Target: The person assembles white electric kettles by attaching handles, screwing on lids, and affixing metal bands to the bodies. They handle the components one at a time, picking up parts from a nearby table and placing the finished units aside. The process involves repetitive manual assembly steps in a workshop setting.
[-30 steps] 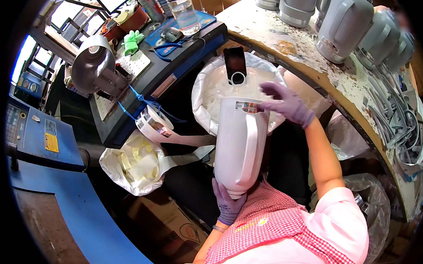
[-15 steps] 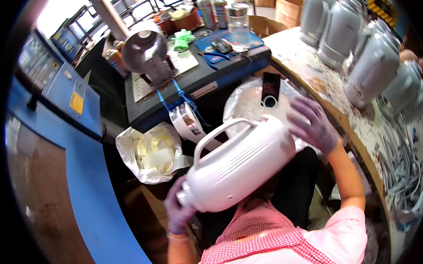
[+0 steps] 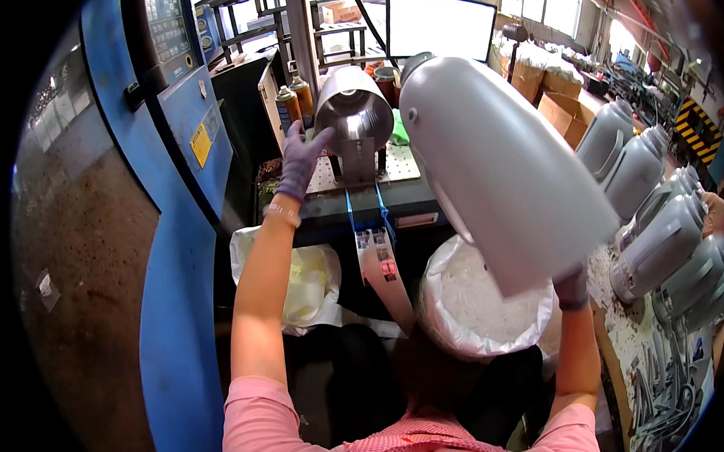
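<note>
A large grey thermos jug body is raised on the right, tilted with its neck up and to the left. At its lower right end is my right hand in a purple glove, holding it by the base; most of the fingers are hidden behind the jug. My left hand, also gloved, has its fingers spread and reaches to the left side of a shiny metal cradle on the bench. Whether it touches the cradle I cannot tell.
Several grey jugs stand on the right-hand table, with grey trimmings nearer me. Two lined bins, one with yellowish scraps, one whitish, sit below the bench. A blue machine stands left, a monitor behind.
The jug has gone from lying across my lap in both hands to raised at the right in my right hand. My left hand has let go and moved forward to the cradle. The view has tilted up.
</note>
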Tool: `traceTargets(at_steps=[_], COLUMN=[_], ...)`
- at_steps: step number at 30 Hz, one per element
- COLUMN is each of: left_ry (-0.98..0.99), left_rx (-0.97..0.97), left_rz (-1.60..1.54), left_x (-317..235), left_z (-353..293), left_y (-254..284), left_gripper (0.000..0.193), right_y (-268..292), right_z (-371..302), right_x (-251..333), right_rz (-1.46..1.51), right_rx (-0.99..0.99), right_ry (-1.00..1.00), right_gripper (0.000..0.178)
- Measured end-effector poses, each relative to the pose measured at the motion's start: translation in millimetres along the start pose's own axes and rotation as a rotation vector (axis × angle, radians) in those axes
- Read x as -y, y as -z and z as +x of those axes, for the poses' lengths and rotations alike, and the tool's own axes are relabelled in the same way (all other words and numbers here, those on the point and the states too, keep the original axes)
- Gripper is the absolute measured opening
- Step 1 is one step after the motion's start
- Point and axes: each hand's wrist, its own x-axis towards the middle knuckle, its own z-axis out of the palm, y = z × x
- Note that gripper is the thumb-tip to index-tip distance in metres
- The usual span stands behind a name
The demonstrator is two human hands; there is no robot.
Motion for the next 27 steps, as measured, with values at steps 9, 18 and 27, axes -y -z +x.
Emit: traceTargets(at_steps=[9, 18, 27], left_ry=[-0.024, -0.526, -0.28], left_rx=[-0.357, -0.494, -0.536], left_rz=[-0.385, 0.755, 0.769], left_x=[-17, -7, -10], left_z=[40, -234, -344], left_y=[12, 107, 136], left_gripper=[0.038, 0.045, 0.044], right_y=[-167, -305, -313], right_z=[121, 159, 150], right_x=[-35, -169, -198], right_rz=[-0.315, -0.619, -0.919], right_rx=[0.366, 0.319, 0.444], right_ry=[0.024, 0.241, 0.365], right_gripper=[0.039, 0.035, 0.041])
